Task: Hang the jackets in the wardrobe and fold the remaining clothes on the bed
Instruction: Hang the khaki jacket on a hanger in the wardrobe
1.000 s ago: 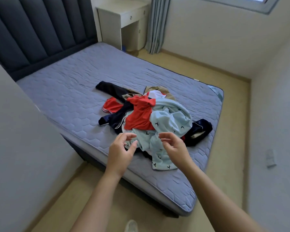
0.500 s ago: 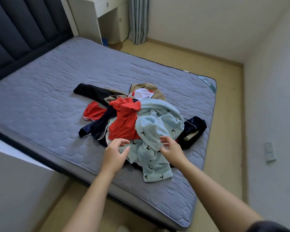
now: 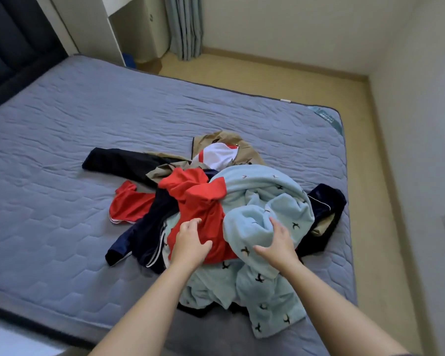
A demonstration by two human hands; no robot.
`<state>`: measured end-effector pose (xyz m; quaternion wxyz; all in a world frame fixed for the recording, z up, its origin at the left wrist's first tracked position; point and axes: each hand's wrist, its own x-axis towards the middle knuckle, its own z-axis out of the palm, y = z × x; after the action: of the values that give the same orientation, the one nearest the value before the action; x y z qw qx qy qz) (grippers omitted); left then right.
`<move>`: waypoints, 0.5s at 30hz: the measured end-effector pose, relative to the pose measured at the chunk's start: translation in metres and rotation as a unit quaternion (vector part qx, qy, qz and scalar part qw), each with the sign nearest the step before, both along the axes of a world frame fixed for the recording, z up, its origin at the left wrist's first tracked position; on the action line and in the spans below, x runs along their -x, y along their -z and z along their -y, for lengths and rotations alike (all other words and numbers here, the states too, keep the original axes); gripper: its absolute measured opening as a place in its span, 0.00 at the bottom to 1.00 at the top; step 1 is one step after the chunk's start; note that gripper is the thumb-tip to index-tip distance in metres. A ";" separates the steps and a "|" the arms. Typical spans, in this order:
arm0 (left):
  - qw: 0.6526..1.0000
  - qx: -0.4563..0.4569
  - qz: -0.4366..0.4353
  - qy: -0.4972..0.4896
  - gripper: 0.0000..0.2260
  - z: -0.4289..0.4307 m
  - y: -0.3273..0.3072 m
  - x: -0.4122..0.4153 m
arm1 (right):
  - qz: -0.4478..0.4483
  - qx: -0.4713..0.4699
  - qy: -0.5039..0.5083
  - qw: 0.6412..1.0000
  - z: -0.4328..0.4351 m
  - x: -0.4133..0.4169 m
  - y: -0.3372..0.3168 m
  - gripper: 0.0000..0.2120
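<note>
The clothes pile (image 3: 211, 191) sits on the mattress (image 3: 62, 201), and its pale blue garment (image 3: 267, 291) trails close to the mattress's near edge. On the pile, the left hand (image 3: 189, 242) lies on the red garment (image 3: 201, 209), fingers loosely spread and gripping nothing. The right hand (image 3: 278, 242) rests on the pale blue garment, fingertips pushed into a fold and thumb splayed, with no grasp showing. Left of the pile and beyond it lies broad bare mattress. Right of the pile, a dark garment (image 3: 326, 201) nears the side edge, with floor (image 3: 365, 176) past it.
</note>
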<state>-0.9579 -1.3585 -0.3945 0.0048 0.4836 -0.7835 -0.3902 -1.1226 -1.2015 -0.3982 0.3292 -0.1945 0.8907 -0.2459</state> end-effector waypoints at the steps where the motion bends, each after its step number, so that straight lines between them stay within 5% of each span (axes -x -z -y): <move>1: 1.000 0.009 0.013 0.010 0.31 0.011 0.010 0.004 | 0.000 -0.005 0.013 1.000 0.007 0.001 0.013 0.47; 9: 0.989 0.002 0.126 0.074 0.49 0.039 0.103 0.037 | 0.034 -0.042 0.045 0.997 0.030 0.010 0.111 0.45; 15: 0.992 0.051 0.106 0.035 0.12 0.028 0.133 0.030 | 0.025 0.064 0.136 0.988 0.017 0.012 0.127 0.13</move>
<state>-0.9880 -1.3868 -0.5272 -0.0673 0.4940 -0.8148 -0.2957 -1.1341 -1.2181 -0.5249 0.3020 -0.0854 0.8828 -0.3495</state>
